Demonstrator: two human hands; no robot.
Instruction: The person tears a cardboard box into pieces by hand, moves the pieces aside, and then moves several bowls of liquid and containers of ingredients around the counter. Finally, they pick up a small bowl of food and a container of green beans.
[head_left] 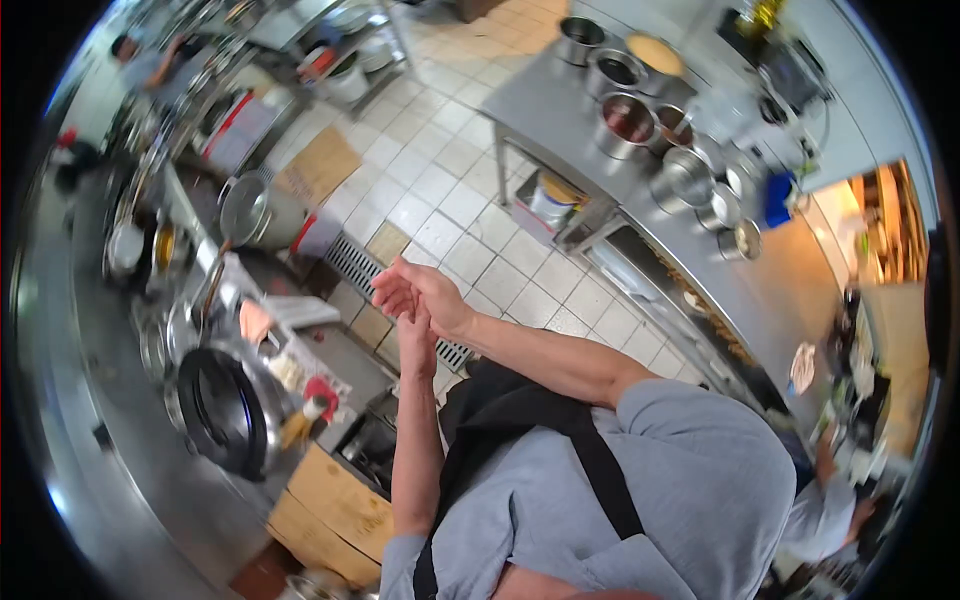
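Note:
My left hand and my right hand touch each other in front of me, above the tiled floor. The right hand lies across the top of the left one, its fingers loosely bent and slightly apart, and no object shows in it. Most of the left hand's fingers are hidden at the right hand, so whether they grip anything cannot be seen. Both forearms are bare below grey sleeves. A black apron lies over the grey shirt.
Steel pots stand on the right counter. At the left are a big pot, a black-rimmed vessel and a wooden board. Cardboard lies on the floor. Other people are at upper left and lower right.

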